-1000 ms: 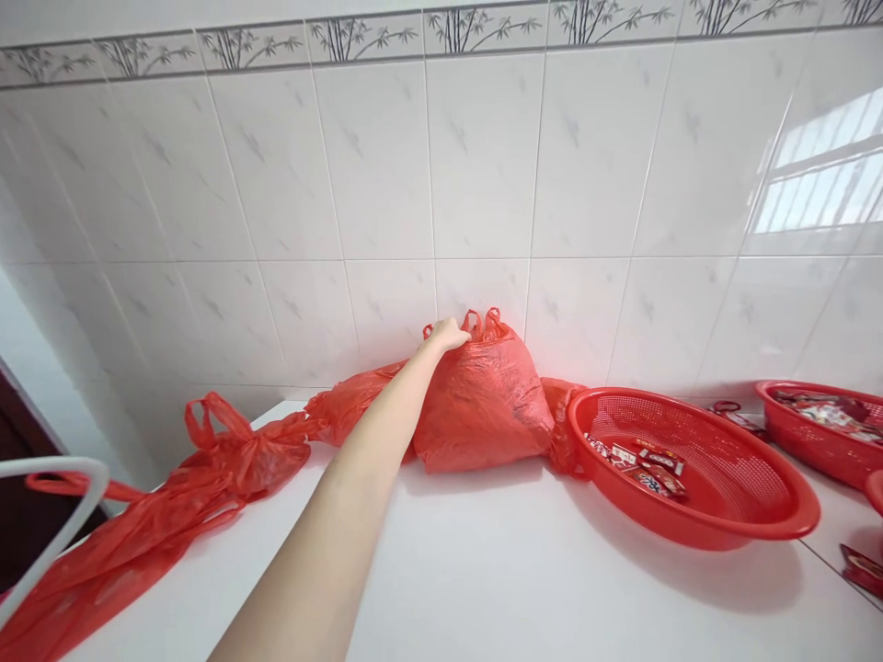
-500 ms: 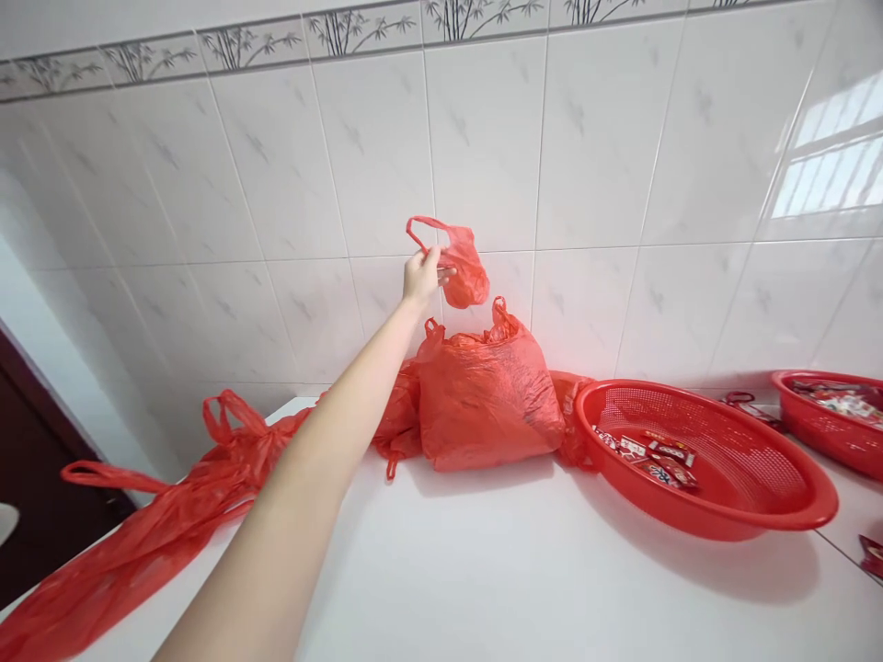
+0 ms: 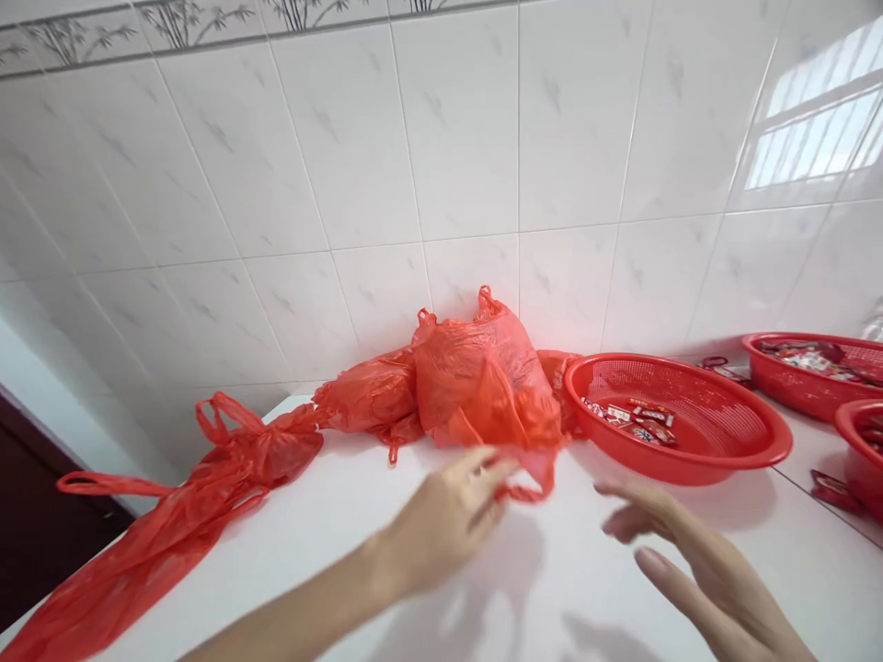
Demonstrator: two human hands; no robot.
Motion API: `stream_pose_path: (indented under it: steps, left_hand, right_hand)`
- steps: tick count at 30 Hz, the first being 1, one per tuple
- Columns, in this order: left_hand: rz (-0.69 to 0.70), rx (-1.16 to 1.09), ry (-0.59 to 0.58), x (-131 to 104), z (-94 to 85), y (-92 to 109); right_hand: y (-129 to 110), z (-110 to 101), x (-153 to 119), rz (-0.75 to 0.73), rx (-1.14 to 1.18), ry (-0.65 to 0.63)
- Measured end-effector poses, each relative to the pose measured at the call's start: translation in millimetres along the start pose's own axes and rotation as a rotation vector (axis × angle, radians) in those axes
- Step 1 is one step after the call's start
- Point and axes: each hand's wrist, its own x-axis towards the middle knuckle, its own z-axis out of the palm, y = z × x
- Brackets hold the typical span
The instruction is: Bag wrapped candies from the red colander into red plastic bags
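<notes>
My left hand pinches a thin red plastic bag by its handles. That bag hangs above the white tabletop, its lower part blurred by motion. Behind it a bulging, full red plastic bag leans against the tiled wall, with its two handles sticking up. My right hand is held over the table to the right, fingers apart, with nothing in it. A gap separates it from the bag in my left hand.
Right of the bags stands a red mesh basket with several small wrapped packets. Another red basket with packets is farther right, and a third red container is at the edge. Crumpled red bags lie along the left.
My left hand has brought the small red bag from above the full bag down and toward me, over the table. My right hand has come into view from the lower right.
</notes>
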Motion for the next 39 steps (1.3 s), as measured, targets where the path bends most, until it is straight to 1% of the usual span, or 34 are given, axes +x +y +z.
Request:
stream_pose_path:
  steps: [1,2,4,6,8,11,13,16,18,22,24,28,31,34,37,39]
  left_hand:
    - [-0.008,-0.007,-0.105,-12.7,16.8,9.4]
    - [-0.008,-0.035,-0.205,-23.2,31.9,17.7]
    - [0.0,-0.085,-0.35,-36.5,54.7,29.5]
    - [0.032,-0.071,-0.401,-39.1,67.0,33.9]
    - [0.092,0.015,-0.393,-32.7,71.3,31.2]
    - [0.187,0.172,-0.347,-14.7,71.9,17.4]
    - [0.22,0.243,-0.315,-3.1,72.7,5.7]
    - [0.215,0.299,-0.285,7.9,76.1,-9.9]
    - [0.167,0.302,-0.275,11.0,79.1,-17.6]
    - [0.034,0.294,-0.335,13.0,85.2,-29.0]
    - [-0.006,0.305,-0.354,14.2,87.3,-33.9]
    - [-0.056,0.328,-0.281,17.2,85.3,-40.4]
    - [-0.094,0.35,-0.236,18.7,77.8,-41.2]
    - [-0.165,0.393,-0.219,19.8,67.1,-41.3]
    - [-0.306,0.473,-0.194,20.1,53.5,-44.1]
    - [-0.429,0.536,-0.177,19.3,42.2,-47.8]
  right_hand:
    - [-0.7,8.9,10.5,-0.021,0.019,0.005]
    - [-1.6,19.0,18.7,-0.033,0.019,-0.017]
    - [-2.1,40.0,26.8,-0.038,-0.045,-0.079]
    - [1.2,57.4,25.3,-0.045,-0.135,-0.117]
    - [7.2,68.2,19.5,-0.072,-0.224,-0.106]
    - [15.5,75.4,13.8,-0.173,-0.304,-0.055]
    - [18.5,79.4,13.5,-0.232,-0.336,-0.04]
    - [22.1,89.9,14.3,-0.255,-0.434,-0.01]
    - [26.0,99.5,14.9,-0.254,-0.498,-0.018]
    - [36.8,119.7,18.7,-0.262,-0.506,-0.157]
    - [42.3,128.2,22.4,-0.269,-0.52,-0.191]
    - [48.2,137.4,31.7,-0.254,-0.591,-0.24]
    - [44.0,136.1,39.1,-0.195,-0.601,-0.316]
    - [33.3,131.2,45.9,-0.131,-0.606,-0.436]
    - [22.5,127.8,50.5,-0.082,-0.655,-0.562]
    - [17.4,126.8,52.6,-0.055,-0.684,-0.597]
